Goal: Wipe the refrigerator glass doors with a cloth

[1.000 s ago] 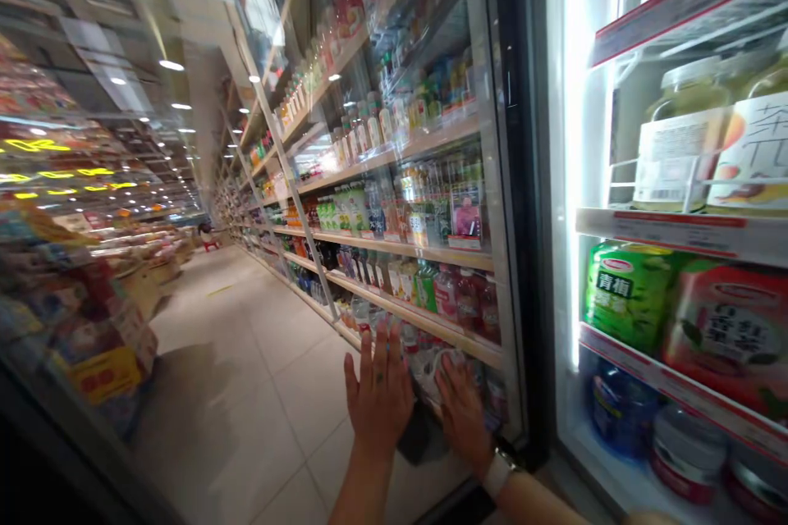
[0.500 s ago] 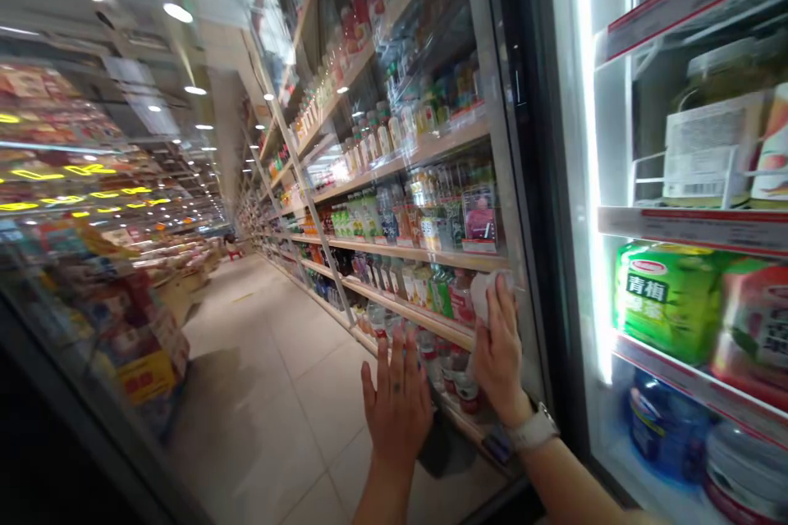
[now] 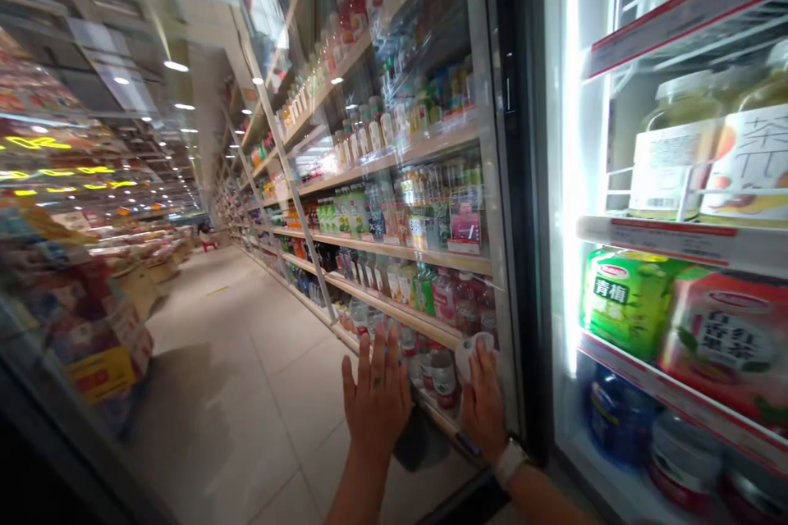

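My left hand (image 3: 377, 404) lies flat against the glass door (image 3: 522, 205), its fingers spread upward and nothing in it. To its right, my right hand (image 3: 484, 410) presses a white cloth or folded wipe (image 3: 466, 353) to the same glass, low down near the door's dark frame. The palm and fingers cover part of the cloth, so its full shape is hidden. A pale watch (image 3: 510, 461) sits on my right wrist.
The door stands open beside a lit fridge with green tea packs (image 3: 628, 303), red tea packs (image 3: 730, 344) and tea bottles (image 3: 675, 146). Bottle shelves (image 3: 394, 156) appear in the glass. At left are a tiled aisle floor (image 3: 227, 394) and stacked goods (image 3: 102, 328).
My right hand with the cloth went up the glass toward the frame, then came partway back down. My left hand stays flat on the glass. The view shifted slightly and returned.
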The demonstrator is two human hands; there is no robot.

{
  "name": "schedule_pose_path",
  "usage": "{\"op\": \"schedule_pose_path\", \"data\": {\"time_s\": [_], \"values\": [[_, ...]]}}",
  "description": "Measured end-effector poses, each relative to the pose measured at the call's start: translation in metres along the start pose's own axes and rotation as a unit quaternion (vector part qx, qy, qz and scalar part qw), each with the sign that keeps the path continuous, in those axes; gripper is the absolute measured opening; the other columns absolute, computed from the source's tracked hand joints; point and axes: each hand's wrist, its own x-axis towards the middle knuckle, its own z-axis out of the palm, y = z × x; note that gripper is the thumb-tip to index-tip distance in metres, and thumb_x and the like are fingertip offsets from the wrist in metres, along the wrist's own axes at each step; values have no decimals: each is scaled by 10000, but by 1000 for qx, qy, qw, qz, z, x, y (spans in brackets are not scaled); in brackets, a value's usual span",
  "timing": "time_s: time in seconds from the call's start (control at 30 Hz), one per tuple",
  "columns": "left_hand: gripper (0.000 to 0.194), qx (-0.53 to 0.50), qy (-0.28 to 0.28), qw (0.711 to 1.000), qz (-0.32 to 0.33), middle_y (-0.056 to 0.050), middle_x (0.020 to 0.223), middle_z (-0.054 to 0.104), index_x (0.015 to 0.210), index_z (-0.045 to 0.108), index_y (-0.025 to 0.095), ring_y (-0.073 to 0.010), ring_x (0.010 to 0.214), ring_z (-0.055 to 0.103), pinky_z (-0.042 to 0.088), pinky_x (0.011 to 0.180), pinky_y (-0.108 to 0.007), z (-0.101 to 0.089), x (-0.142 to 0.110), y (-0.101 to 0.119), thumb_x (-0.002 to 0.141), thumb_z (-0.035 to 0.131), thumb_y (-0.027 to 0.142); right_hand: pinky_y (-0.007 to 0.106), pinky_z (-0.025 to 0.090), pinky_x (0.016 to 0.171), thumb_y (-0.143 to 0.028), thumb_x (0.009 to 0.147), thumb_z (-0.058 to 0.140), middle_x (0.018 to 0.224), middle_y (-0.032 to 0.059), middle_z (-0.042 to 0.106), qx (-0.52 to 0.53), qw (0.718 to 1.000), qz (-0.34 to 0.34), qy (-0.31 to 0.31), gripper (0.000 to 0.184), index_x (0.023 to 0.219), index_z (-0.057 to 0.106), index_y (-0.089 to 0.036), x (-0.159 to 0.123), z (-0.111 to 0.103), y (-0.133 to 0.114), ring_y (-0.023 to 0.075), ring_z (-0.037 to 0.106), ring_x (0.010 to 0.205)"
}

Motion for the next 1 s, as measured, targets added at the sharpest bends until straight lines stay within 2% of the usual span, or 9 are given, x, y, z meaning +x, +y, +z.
{"op": "schedule_pose_path", "data": {"time_s": [0.13,0.23,0.4,0.47,0.53,0.63,0.73,0.9,1.0], "values": [[618,-4,3,1000,-1,-77,1469,475,1518,284,202,-157,1487,209,89,1252,-387,0,-1,0,941,500,237,624,326,1153,-91,963,334,1621,109,239,7,999,37,-3,634,1566,191,-227,0,2,-7,273,229,1493],[621,-9,7,1000,-3,-76,1473,469,1520,281,209,-159,1484,218,85,1252,-383,2,-2,-1,939,499,245,642,288,1164,-125,982,330,1625,112,225,20,998,62,6,615,1569,181,-230,29,-1,-15,280,227,1494],[617,1,0,1000,-3,-83,1483,450,1518,290,205,-165,1481,225,78,1253,-392,4,-5,-2,938,491,262,619,265,1179,-189,1004,326,1635,91,198,58,995,79,4,596,1572,161,-261,96,-18,-15,272,216,1498],[613,6,-4,1000,-2,-86,1483,449,1514,298,197,-167,1483,219,80,1253,-395,4,-5,-1,938,493,271,608,259,1184,-199,1006,325,1634,88,204,65,995,72,11,592,1571,164,-263,112,-21,-11,264,214,1499],[626,11,-12,1000,-1,-88,1487,443,1517,293,194,-172,1486,211,79,1253,-397,2,-5,-1,934,506,277,624,231,1186,-198,1005,320,1629,96,219,58,996,62,30,582,1568,183,-256,116,-19,-8,266,213,1499],[647,16,-22,1000,2,-90,1494,435,1522,277,192,-176,1489,201,75,1254,-400,0,-4,-1,926,518,268,653,213,1178,-182,999,323,1612,112,265,41,995,68,59,566,1554,233,-246,100,-10,-6,272,243,1490],[625,13,-11,1000,4,-87,1487,445,1518,285,191,-170,1489,200,81,1253,-396,1,-3,-1,936,499,261,642,266,1164,-165,989,346,1590,123,316,32,995,70,68,557,1537,279,-239,68,0,-4,275,293,1471],[626,-4,3,1000,-3,-82,1464,478,1519,286,200,-161,1485,212,89,1251,-381,1,-1,0,937,509,257,631,327,1140,-163,988,341,1562,137,366,22,997,36,58,537,1521,317,-217,13,8,2,288,300,1467],[627,-4,0,1000,0,-81,1471,470,1522,275,207,-169,1480,231,91,1252,-390,-1,1,0,940,502,255,666,318,1127,-190,1000,328,1579,144,330,17,997,52,46,544,1540,274,-221,2,9,-1,302,280,1474]]}}
